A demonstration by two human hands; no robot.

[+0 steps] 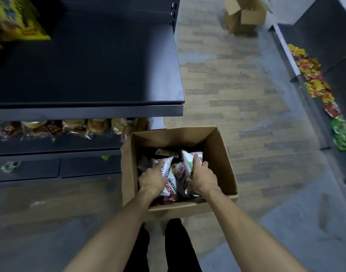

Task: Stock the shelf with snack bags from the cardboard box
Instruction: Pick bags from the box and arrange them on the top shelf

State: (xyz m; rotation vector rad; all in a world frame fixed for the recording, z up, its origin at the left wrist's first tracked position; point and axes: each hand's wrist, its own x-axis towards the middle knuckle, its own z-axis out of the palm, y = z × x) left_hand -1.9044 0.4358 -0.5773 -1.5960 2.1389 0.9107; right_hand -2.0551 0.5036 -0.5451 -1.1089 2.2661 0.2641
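— Head camera: where are the hands?
— Both inside the open brown cardboard box [223, 154] on the floor — left hand [151, 178] curled over a white printed snack bag [169, 180], right hand [202, 177] gripping another white snack bag [188, 160].
— And the dark metal shelf [89, 75]?
— Left of the box, mostly bare.

You stand in a shop aisle. Dark metal retail shelving [101, 75] runs along your left, with wrapped buns [74, 127] on a lower tier and yellow packs [17, 20] above. Across the wood-look floor [236, 85], another rack [305, 55] holds colourful snack packets [315, 81], and a stock carton [244, 16] sits in the aisle.
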